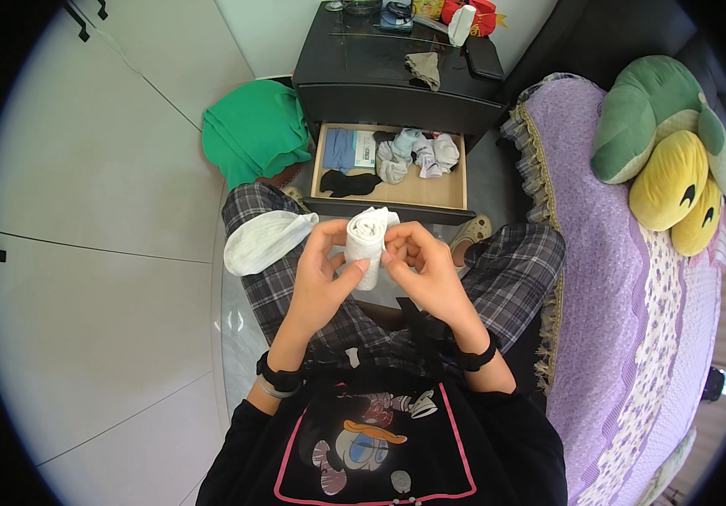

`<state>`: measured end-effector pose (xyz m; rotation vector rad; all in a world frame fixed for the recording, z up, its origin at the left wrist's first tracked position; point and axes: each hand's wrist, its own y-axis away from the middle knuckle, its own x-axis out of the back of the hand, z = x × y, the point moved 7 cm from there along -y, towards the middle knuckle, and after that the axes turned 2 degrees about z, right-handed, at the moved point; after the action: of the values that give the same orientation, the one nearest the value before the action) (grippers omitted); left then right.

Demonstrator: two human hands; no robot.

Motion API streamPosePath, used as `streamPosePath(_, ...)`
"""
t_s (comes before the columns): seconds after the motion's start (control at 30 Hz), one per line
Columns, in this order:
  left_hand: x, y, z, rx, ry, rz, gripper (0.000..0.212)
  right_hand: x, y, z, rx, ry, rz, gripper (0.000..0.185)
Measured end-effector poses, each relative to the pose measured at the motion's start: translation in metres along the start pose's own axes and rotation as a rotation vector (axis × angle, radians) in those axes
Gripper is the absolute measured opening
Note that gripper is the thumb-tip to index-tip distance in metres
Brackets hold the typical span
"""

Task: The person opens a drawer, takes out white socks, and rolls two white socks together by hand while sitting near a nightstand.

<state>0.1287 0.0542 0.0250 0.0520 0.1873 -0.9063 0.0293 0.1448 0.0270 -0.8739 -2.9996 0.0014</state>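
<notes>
A white sock (366,243), rolled into an upright cylinder with its spiral end facing up, is between my hands above my lap. Fingers and thumb of my left hand (325,272) grip it from the left. My right hand (423,265) pinches the roll's right side near its loose edge. Over the plaid trousers on my left thigh lies another white sock (268,243), flat. Beyond my hands, an open wooden drawer (423,193) holds a black sock (349,183), folded blue fabric (339,150) and several white and pale socks (394,161).
The black nightstand (363,63) bears a grey-beige cloth (424,68), a black case (484,58) and a red item (480,18). A green cloth (255,129) is left of the drawer. Pale cabinet doors (97,190) flank the left; a bed with a purple cover (581,284) and plush pillows (666,183) is right.
</notes>
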Motion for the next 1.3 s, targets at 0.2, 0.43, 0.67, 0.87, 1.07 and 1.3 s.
streamPosePath(0.2,-0.002,0.001,-0.004,0.007,0.014,-0.034,0.040,0.002,-0.001,0.007,-0.024,0.026,-0.002,0.011)
streamPosePath(0.43,-0.002,0.001,-0.002,0.002,0.003,-0.030,0.040,-0.002,0.002,0.000,-0.131,-0.074,-0.020,0.009)
streamPosePath(0.67,-0.002,0.001,-0.001,-0.013,-0.013,-0.015,0.040,-0.004,0.002,-0.004,0.013,-0.123,-0.072,0.020)
streamPosePath(0.87,-0.005,0.002,0.001,-0.034,-0.083,-0.025,0.043,-0.005,0.001,0.001,0.033,-0.040,-0.041,0.028)
streamPosePath(1.07,-0.010,0.002,0.002,-0.024,-0.109,-0.098,0.045,-0.001,0.001,0.003,0.037,0.001,-0.057,0.026)
streamPosePath(1.3,-0.001,-0.002,0.000,-0.017,0.064,-0.079,0.039,-0.003,0.005,-0.005,-0.025,-0.304,-0.113,0.025)
